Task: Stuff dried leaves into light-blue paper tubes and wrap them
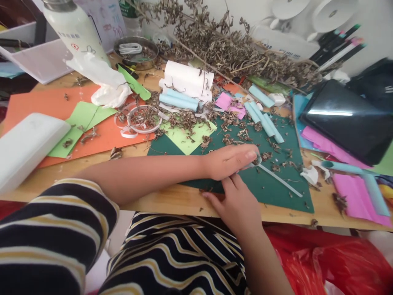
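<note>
My left hand (231, 161) is closed over the dark green mat, thumb on top. A small clear piece (257, 159) shows at its fingertips, with a thin pale strip (281, 179) running from it down to the right; I cannot make out its exact kind. Just below, my right hand (241, 203) has its thumb spread to the left. Its other fingers reach up against the underside of my left hand, their tips partly hidden. Dry leaf bits (238, 137) lie scattered around both hands on the green mat (288, 164).
Dried branches (215, 45) sprawl along the back. Blue paper rolls (264, 119), a white roll (187, 78), tape ring (144, 119), orange paper (27, 106) and white case (30, 147) surround the mat. A bottle (76, 28) stands back left; a dark glossy object (350, 119) lies right.
</note>
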### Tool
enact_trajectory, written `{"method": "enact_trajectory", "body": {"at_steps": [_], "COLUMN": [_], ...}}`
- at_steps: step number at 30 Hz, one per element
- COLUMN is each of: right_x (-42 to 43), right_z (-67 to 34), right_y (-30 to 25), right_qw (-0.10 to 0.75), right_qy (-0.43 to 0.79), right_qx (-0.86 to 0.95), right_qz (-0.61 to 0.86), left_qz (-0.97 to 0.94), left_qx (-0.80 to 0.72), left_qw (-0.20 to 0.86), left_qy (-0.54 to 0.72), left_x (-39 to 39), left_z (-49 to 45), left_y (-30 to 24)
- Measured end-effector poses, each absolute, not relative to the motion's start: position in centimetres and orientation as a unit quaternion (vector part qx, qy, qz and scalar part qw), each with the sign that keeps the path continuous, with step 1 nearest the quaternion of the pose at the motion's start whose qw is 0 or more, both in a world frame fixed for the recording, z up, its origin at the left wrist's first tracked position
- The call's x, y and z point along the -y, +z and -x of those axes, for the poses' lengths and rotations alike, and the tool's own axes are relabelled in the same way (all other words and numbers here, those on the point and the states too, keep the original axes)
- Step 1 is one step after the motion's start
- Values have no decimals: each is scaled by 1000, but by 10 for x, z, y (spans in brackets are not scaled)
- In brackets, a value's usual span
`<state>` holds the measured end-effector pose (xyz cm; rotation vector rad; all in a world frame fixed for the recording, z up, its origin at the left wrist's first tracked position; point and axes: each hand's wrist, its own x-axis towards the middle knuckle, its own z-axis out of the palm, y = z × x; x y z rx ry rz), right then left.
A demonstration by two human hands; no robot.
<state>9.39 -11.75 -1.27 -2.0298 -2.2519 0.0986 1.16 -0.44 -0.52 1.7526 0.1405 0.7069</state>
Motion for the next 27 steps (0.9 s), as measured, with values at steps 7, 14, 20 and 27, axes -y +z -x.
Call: {"method": "enact_trajectory", "body": {"at_steps": [7, 14, 20, 27], "right_x": [104, 106, 107, 101], "right_z": [-97, -99, -102, -145], "right_y": [-13, -20, -28, -4], "right_qw": [112, 99, 93, 189], "right_qy": [93, 36, -52, 14], "right_qx": [744, 745, 770, 747], "right_qz": [652, 658, 630, 637], "left_qz": [-729, -712, -698, -722], "left_qx": [-63, -69, -63, -71], "left_qw": [602, 618, 629, 610], "left_qy": [319, 327, 336, 318], "left_x": [5, 4, 2, 2], "left_z": [-12, -13, -14, -13], "left_y": [-7, -9, -12, -10]}}
